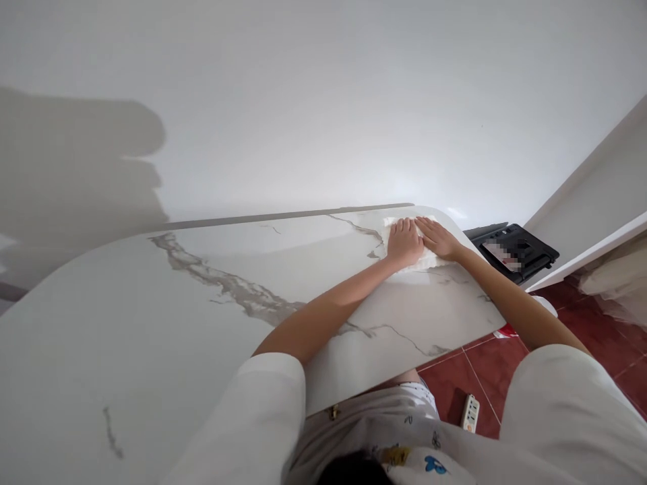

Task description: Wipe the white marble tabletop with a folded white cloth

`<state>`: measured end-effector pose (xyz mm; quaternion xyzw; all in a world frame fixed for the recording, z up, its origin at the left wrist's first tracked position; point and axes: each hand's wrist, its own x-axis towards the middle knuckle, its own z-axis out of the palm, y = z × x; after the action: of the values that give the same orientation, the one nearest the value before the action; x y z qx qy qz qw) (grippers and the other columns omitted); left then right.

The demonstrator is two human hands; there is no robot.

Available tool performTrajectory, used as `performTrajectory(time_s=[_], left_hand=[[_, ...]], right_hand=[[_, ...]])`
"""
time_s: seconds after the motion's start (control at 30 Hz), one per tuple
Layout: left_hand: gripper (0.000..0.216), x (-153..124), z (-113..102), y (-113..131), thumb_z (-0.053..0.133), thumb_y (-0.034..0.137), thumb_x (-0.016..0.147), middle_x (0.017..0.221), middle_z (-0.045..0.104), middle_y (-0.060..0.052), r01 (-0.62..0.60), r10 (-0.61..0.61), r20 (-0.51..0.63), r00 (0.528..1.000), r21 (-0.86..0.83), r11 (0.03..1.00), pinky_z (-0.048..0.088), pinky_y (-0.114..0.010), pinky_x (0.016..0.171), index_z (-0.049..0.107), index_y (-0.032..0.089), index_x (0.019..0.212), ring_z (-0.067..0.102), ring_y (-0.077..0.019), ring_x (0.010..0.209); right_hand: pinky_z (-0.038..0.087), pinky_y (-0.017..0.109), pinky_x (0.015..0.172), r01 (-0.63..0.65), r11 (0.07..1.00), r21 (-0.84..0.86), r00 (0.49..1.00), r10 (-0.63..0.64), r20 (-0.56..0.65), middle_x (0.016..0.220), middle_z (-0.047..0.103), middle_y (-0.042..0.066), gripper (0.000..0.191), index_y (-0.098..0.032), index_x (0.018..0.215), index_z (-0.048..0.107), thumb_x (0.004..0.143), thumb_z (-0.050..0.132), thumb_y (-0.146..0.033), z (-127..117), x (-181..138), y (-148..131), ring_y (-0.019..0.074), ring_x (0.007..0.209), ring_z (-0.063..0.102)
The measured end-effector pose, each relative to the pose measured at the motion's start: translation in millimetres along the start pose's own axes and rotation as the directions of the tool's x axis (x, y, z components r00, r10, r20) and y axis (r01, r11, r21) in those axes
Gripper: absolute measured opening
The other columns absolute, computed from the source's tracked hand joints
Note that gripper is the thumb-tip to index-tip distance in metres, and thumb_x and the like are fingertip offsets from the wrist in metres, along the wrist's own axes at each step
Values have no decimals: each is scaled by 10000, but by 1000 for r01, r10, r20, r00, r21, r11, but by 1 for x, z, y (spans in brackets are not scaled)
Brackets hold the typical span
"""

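A white cloth or paper towel lies near the far right corner of a white marble-patterned table. My left hand rests flat on it, fingers together and stretched out. Beside it my right hand also presses flat on the cloth, fingers extended toward the left. Both arms reach forward across the tabletop. Most of the cloth is hidden under the two hands.
A plain white wall rises behind the table. A black device sits on the floor to the right. Red floor tiles show below the table's edge, with a white power strip lying on them.
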<state>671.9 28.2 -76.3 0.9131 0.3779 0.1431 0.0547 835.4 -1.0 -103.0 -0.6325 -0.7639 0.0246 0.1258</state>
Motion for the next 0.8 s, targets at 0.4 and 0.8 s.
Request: performTrajectory(time_s=[0.4, 0.8], left_hand=[[591, -95, -20, 85, 291, 258, 911, 1534, 292, -132, 16, 8, 132, 991, -174, 985, 168, -374, 1195, 299, 11, 1448, 208, -237, 1438], [607, -39, 13, 121, 290, 247, 912, 1526, 292, -171, 34, -11, 82, 997, -287, 957, 172, -390, 1200, 279, -49, 1442, 211, -269, 1434]], right_hand=[[252, 512, 1146, 43, 999, -16, 998, -43, -42, 1538, 289, 90, 586, -203, 1519, 184, 981, 201, -434, -21, -140, -33, 241, 1426, 225], [257, 498, 1162, 18, 997, -76, 1000, -18, -5, 1520, 338, 60, 598, -209, 1500, 258, 968, 148, -459, -29, -124, 49, 229, 1416, 257]])
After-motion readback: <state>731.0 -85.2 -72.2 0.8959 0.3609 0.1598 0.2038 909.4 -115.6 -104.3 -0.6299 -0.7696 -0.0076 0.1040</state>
